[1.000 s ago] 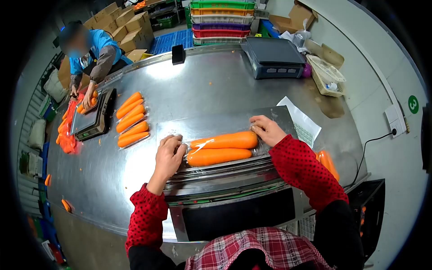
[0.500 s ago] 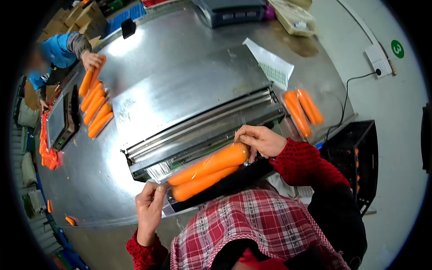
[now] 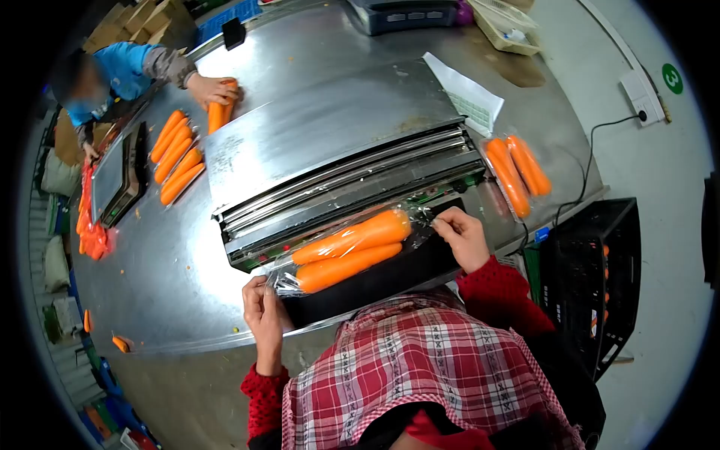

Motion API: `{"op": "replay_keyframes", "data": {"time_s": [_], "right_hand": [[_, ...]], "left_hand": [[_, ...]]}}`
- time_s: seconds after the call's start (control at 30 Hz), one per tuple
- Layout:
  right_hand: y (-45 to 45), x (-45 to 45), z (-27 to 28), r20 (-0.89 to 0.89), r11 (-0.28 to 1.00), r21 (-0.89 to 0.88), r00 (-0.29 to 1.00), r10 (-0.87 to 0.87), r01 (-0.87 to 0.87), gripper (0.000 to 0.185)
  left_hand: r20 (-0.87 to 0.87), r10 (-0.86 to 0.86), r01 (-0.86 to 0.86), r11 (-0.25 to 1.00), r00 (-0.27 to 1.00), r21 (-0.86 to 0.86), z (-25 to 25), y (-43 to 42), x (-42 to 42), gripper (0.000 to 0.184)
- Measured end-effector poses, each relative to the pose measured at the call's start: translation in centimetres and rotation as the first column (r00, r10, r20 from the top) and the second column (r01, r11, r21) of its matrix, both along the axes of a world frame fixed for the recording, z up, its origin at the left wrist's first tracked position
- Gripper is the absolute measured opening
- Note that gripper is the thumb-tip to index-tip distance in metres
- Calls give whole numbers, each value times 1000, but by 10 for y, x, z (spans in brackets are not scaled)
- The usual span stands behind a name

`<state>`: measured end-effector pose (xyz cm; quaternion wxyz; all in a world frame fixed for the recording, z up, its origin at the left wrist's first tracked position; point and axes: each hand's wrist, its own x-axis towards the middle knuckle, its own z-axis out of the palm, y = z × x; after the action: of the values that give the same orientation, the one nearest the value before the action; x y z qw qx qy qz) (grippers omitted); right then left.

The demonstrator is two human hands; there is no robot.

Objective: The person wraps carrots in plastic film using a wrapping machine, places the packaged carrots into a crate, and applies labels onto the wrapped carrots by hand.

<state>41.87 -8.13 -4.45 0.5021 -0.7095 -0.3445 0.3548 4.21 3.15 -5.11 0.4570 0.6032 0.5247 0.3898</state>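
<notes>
Two large carrots (image 3: 349, 261) lie side by side in clear plastic film, just in front of the metal wrapping machine (image 3: 345, 187) with its long rollers. At the left end of the package, my left hand (image 3: 262, 311) is closed on the gathered film. My right hand (image 3: 463, 238) pinches the stretched film (image 3: 421, 223) at the opposite end, a little away from the carrot tops. Below the package is a dark flat surface (image 3: 360, 289) along the machine's front.
Wrapped carrots (image 3: 517, 176) lie right of the machine near a paper sheet (image 3: 469, 94). Several more (image 3: 176, 154) lie at left, beside a scale (image 3: 120, 176). Across the table a co-worker's hand (image 3: 212, 90) holds carrots. A black crate (image 3: 592, 277) stands at lower right.
My right hand has moved off the carrot end and out to the right, drawing the film out. The package sits closer to the machine. The co-worker's hand has carried carrots rightward.
</notes>
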Motion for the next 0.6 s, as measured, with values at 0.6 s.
{"op": "replay_keyframes", "data": {"time_s": [0.6], "right_hand": [[-84, -49, -61, -797, 925, -82, 582, 163, -371, 40]], "left_hand": [[320, -164, 354, 572, 933, -740, -69, -94, 31, 12]]}}
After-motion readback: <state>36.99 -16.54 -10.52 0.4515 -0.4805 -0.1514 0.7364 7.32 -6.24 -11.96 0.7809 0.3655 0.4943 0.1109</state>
